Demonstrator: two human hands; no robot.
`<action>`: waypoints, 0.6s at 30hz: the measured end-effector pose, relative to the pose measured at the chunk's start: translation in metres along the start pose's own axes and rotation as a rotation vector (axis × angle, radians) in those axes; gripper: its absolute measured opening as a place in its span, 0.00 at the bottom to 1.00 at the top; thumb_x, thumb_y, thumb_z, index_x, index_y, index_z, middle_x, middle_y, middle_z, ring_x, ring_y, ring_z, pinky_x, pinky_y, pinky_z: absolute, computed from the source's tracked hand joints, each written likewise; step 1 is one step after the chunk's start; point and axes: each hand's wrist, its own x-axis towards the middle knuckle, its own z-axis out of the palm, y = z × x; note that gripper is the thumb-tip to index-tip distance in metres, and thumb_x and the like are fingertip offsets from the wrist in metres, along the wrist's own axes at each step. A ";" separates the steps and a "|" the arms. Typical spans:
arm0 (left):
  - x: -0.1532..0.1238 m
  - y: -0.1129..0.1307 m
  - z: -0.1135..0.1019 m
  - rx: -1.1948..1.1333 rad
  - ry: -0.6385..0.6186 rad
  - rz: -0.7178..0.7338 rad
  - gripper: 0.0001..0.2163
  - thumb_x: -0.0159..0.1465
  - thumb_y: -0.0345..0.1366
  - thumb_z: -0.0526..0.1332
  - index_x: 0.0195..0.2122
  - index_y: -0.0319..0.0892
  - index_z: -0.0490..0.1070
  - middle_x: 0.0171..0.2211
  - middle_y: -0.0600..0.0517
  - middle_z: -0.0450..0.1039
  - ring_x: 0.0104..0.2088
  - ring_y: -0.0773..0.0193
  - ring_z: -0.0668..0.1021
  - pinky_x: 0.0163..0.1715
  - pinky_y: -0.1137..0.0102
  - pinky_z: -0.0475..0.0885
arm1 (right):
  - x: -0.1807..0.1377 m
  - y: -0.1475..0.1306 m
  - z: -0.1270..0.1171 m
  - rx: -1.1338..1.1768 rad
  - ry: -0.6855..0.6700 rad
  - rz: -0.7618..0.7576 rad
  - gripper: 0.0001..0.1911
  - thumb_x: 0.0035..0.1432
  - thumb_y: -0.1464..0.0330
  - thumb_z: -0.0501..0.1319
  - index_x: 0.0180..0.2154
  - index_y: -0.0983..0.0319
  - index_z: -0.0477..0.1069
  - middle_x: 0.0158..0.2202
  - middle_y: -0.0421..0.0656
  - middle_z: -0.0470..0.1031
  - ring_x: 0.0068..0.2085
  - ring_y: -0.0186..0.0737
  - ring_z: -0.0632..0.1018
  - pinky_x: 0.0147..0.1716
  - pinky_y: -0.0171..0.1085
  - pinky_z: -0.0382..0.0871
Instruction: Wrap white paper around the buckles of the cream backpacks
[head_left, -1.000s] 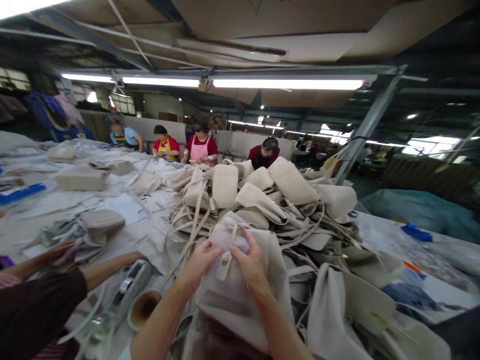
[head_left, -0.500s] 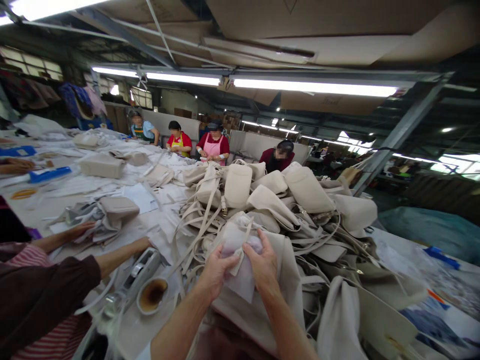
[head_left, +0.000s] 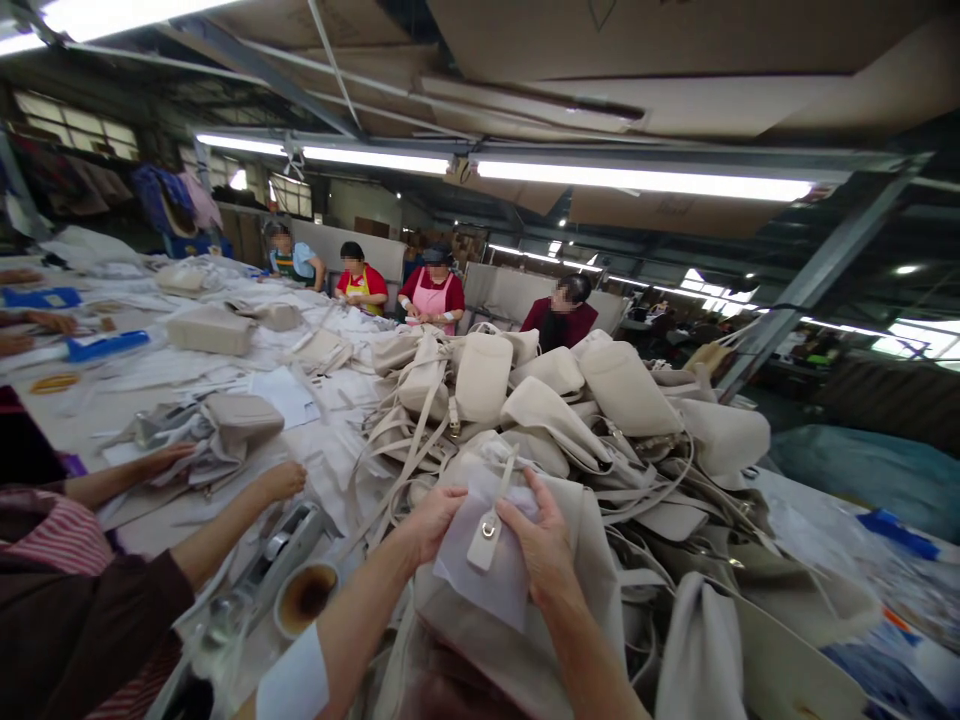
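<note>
A cream bag (head_left: 517,630) lies at the near edge of the heap, a thin white sheet (head_left: 480,570) draped over its front, its strap tab (head_left: 486,528) with a metal snap on top.

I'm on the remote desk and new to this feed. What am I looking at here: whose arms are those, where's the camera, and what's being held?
There is no machine. The one camera sits on a person's head and looks forward and down, so the two bare arms rising from the bottom edge are the wearer's own. The left hand and right hand together grip a thin white wrap around a beige strap tab, on top of a beige bag. Behind it is a pile of similar bags with loose straps on a long table. The arms at the left belong to a co-worker; near them lie a tape dispenser and a cup. More people work at the far end.
</note>
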 end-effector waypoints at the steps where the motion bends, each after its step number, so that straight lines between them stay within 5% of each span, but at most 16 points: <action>1: 0.004 -0.001 0.006 0.028 -0.025 -0.009 0.12 0.47 0.35 0.76 0.27 0.35 0.78 0.23 0.48 0.78 0.22 0.64 0.76 0.27 0.70 0.70 | 0.000 0.001 -0.001 -0.033 0.005 -0.028 0.47 0.44 0.61 0.70 0.65 0.60 0.60 0.40 0.42 0.82 0.35 0.45 0.81 0.34 0.38 0.77; 7: 0.017 0.001 0.024 0.017 -0.041 0.048 0.15 0.46 0.42 0.75 0.25 0.35 0.78 0.21 0.49 0.76 0.22 0.64 0.75 0.26 0.70 0.70 | 0.007 0.005 -0.006 -0.227 0.138 -0.196 0.42 0.46 0.61 0.67 0.63 0.61 0.64 0.42 0.43 0.81 0.40 0.47 0.81 0.41 0.41 0.76; 18: 0.019 0.010 0.024 0.141 -0.032 0.033 0.13 0.46 0.42 0.75 0.23 0.38 0.78 0.20 0.49 0.75 0.21 0.65 0.73 0.23 0.72 0.67 | 0.012 -0.009 -0.002 -0.403 0.210 -0.152 0.41 0.47 0.56 0.67 0.63 0.57 0.65 0.52 0.46 0.78 0.48 0.50 0.79 0.49 0.43 0.71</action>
